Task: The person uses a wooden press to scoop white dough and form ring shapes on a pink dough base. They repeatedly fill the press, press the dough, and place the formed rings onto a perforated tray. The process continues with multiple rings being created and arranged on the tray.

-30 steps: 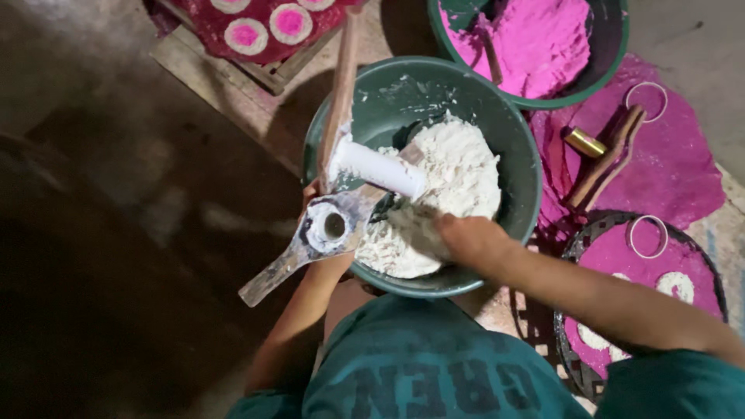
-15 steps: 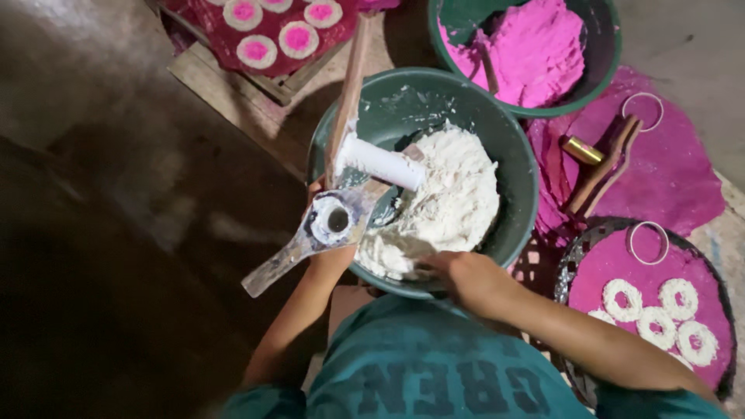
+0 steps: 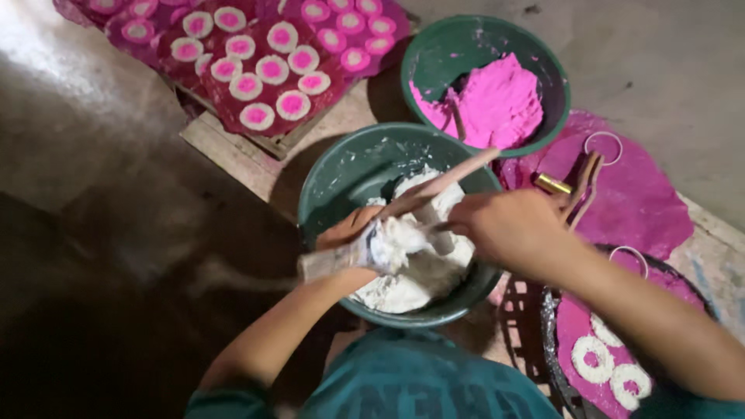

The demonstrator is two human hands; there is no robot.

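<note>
A small floor-level craft or food-making workshop, by the look of it: work goes on over a bare concrete floor [image 3: 116,155]. Green basins [image 3: 341,178] hold white and pink paste, and rows of pink-and-white ring pieces [image 3: 272,70] lie on a pink-covered wooden board [image 3: 233,147], with more on a round tray [image 3: 555,357].

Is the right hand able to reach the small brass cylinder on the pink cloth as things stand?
Probably yes. The brass cylinder lies uncovered on the pink cloth, just beyond the right hand, but that hand seems to be holding a wooden stick.
</note>
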